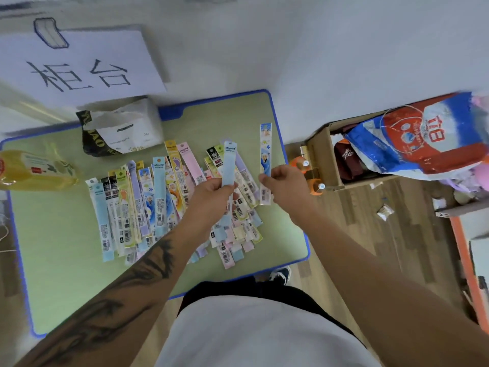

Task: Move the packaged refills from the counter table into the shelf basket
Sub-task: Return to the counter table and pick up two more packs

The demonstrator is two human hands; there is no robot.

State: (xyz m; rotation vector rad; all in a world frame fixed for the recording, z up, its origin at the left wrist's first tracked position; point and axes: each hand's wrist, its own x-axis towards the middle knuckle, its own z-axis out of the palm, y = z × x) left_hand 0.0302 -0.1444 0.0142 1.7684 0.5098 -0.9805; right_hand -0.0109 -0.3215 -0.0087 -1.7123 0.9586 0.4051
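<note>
Your left hand (211, 193) pinches a pale blue refill pack (229, 165); your right hand (287, 185) pinches a cartoon-printed one (265, 160), both above the heap of refill packs (148, 200) on the green table (66, 260). Beyond: tissue pack (127, 128), paper sign (79, 64), white wall (317, 49).

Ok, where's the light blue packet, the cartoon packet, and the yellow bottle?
light blue refill packet (229, 165), head view, on its upper half above the left hand.
white cartoon-printed refill packet (265, 149), head view, on its middle.
yellow plastic bottle (37, 169), head view, on its label.

The paper sign (79, 63) reads "柜台"; the white bag (129, 128) shows "360".
</note>
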